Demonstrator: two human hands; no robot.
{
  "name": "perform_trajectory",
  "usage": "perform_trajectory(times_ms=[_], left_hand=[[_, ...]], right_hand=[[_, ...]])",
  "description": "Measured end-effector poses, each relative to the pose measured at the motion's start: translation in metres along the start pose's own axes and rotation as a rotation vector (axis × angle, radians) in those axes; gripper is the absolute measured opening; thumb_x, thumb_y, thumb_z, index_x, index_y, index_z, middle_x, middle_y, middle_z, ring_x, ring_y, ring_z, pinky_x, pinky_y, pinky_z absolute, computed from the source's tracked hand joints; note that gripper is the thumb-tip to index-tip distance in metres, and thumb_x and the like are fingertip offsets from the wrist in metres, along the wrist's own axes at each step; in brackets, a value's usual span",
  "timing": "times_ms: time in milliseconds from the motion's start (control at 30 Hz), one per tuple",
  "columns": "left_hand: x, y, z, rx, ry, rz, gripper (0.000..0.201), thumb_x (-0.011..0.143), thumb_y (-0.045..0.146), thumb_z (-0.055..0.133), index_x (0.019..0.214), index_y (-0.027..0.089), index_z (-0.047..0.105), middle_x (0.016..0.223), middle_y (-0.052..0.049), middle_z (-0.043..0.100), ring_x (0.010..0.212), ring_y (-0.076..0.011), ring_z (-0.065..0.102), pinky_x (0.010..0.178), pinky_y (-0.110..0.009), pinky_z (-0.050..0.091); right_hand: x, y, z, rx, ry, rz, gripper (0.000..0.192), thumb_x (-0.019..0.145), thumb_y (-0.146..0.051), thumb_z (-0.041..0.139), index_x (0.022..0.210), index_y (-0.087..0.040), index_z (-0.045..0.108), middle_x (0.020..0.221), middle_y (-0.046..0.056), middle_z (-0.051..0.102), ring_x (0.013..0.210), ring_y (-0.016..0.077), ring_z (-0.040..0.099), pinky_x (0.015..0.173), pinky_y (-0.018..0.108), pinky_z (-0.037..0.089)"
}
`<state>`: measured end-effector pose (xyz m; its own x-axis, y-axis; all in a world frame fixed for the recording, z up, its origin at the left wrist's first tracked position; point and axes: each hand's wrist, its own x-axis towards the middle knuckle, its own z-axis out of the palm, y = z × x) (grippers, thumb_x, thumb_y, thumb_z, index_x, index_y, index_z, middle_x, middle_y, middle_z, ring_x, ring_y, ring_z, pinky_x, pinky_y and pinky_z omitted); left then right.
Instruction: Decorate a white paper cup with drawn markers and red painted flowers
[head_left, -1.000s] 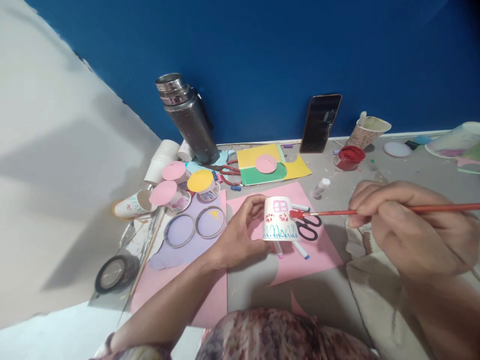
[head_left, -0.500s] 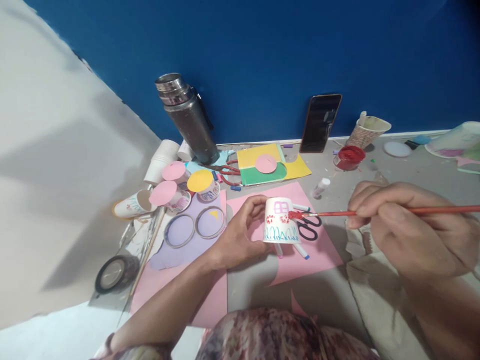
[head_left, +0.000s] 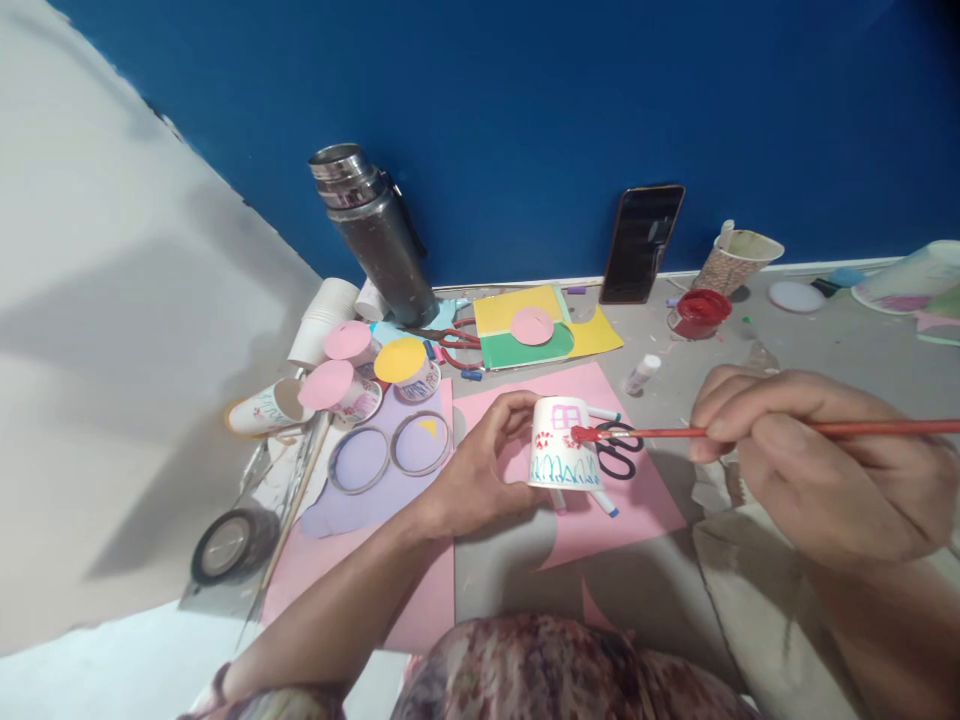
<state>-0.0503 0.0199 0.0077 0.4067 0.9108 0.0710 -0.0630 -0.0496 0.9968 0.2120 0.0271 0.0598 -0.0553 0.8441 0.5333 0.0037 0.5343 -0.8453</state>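
Note:
My left hand is closed around the left side of a white paper cup, held upside down above pink paper. The cup bears a purple window, red flower dots and blue-green grass strokes. In my right hand is a thin red paintbrush, pinched between thumb and fingers. Its red-loaded bristles meet the cup wall beside the right-hand flower. Black-handled scissors and several markers lie on the pink paper, partly hidden behind the cup.
An open jar of red paint stands at the back right, near a glue stick. A phone leans on the blue wall. To the left are a steel flask, decorated cups with paper discs and tape rolls.
The brush tip has shifted slightly left and down over the cup's face, and my right hand moved a little left with it. The cup has moved slightly right and down.

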Motion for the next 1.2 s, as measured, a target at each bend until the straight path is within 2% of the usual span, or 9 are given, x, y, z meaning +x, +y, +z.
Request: perform_trajectory(times_ms=[100, 267, 467, 667, 833, 1000, 1100, 1167, 1200], left_hand=[[0.0, 0.0, -0.001, 0.004, 0.005, -0.022, 0.077, 0.067, 0.013, 0.095, 0.132, 0.025, 0.055, 0.143, -0.013, 0.064, 0.142, -0.035, 0.059, 0.123, -0.052, 0.044], [-0.001, -0.003, -0.002, -0.009, -0.019, 0.005, 0.075, 0.069, 0.013, 0.093, 0.132, 0.025, 0.055, 0.143, -0.013, 0.063, 0.142, -0.0342, 0.059, 0.123, -0.052, 0.045], [0.001, 0.002, 0.0, 0.004, -0.024, -0.014, 0.076, 0.068, 0.013, 0.092, 0.132, 0.026, 0.053, 0.145, -0.014, 0.064, 0.145, -0.0363, 0.059, 0.125, -0.055, 0.042], [0.0, -0.001, -0.002, 0.0, -0.033, -0.013, 0.076, 0.07, 0.015, 0.093, 0.133, 0.026, 0.053, 0.148, -0.015, 0.063, 0.146, -0.0361, 0.058, 0.125, -0.054, 0.043], [-0.001, -0.004, -0.003, -0.042, 0.004, -0.006, 0.077, 0.069, 0.013, 0.092, 0.133, 0.026, 0.052, 0.147, -0.014, 0.063, 0.145, -0.0348, 0.058, 0.121, -0.05, 0.047], [-0.001, -0.004, -0.001, -0.07, 0.023, -0.013, 0.074, 0.071, 0.007, 0.086, 0.134, 0.026, 0.052, 0.144, -0.013, 0.063, 0.144, -0.0324, 0.058, 0.12, -0.048, 0.046], [0.0, -0.006, 0.0, -0.126, 0.027, -0.008, 0.075, 0.071, 0.008, 0.087, 0.134, 0.028, 0.052, 0.143, -0.011, 0.064, 0.142, -0.0309, 0.059, 0.117, -0.045, 0.048], [0.0, -0.004, 0.001, -0.179, 0.036, -0.01, 0.076, 0.071, 0.012, 0.09, 0.134, 0.028, 0.051, 0.142, -0.011, 0.064, 0.139, -0.0307, 0.061, 0.113, -0.043, 0.05], [0.0, -0.003, 0.002, -0.206, 0.035, -0.02, 0.077, 0.07, 0.014, 0.092, 0.134, 0.029, 0.051, 0.142, -0.011, 0.065, 0.138, -0.0309, 0.062, 0.11, -0.042, 0.051]], right_hand=[[0.0, 0.0, -0.001, -0.004, -0.09, -0.019, 0.024, 0.098, -0.019, 0.06, 0.083, -0.024, 0.078, 0.065, 0.004, 0.066, 0.061, 0.0239, 0.061, 0.06, 0.044, 0.042], [0.0, 0.0, 0.0, 0.015, -0.026, -0.076, 0.022, 0.097, -0.017, 0.061, 0.085, -0.024, 0.078, 0.067, 0.003, 0.068, 0.06, 0.0237, 0.06, 0.063, 0.045, 0.043], [0.002, 0.0, 0.0, 0.005, -0.109, -0.027, 0.024, 0.098, -0.016, 0.059, 0.083, -0.022, 0.076, 0.067, 0.003, 0.067, 0.063, 0.0224, 0.061, 0.062, 0.043, 0.042], [0.001, 0.002, 0.003, 0.037, 0.075, -0.052, 0.021, 0.092, -0.016, 0.063, 0.083, -0.025, 0.08, 0.063, 0.003, 0.065, 0.06, 0.024, 0.061, 0.058, 0.043, 0.045], [0.005, 0.005, 0.002, 0.09, 0.149, -0.045, 0.015, 0.091, -0.021, 0.07, 0.079, -0.025, 0.08, 0.061, 0.003, 0.064, 0.053, 0.0215, 0.059, 0.054, 0.041, 0.046], [0.007, 0.013, 0.004, 0.102, 0.248, -0.023, 0.019, 0.099, -0.027, 0.067, 0.088, -0.024, 0.082, 0.069, 0.005, 0.074, 0.06, 0.0211, 0.067, 0.049, 0.035, 0.045], [0.004, 0.017, 0.008, 0.003, 0.18, 0.051, 0.023, 0.105, -0.031, 0.062, 0.099, -0.026, 0.083, 0.084, 0.005, 0.082, 0.068, 0.0199, 0.068, 0.056, 0.034, 0.049], [0.002, 0.02, 0.009, -0.132, 0.041, 0.075, 0.018, 0.101, -0.038, 0.069, 0.109, -0.029, 0.083, 0.098, 0.005, 0.083, 0.073, 0.0192, 0.069, 0.061, 0.033, 0.054], [0.001, 0.022, 0.01, -0.196, -0.046, 0.079, 0.025, 0.095, -0.044, 0.076, 0.116, -0.031, 0.082, 0.102, 0.004, 0.082, 0.074, 0.0188, 0.068, 0.062, 0.032, 0.056]])
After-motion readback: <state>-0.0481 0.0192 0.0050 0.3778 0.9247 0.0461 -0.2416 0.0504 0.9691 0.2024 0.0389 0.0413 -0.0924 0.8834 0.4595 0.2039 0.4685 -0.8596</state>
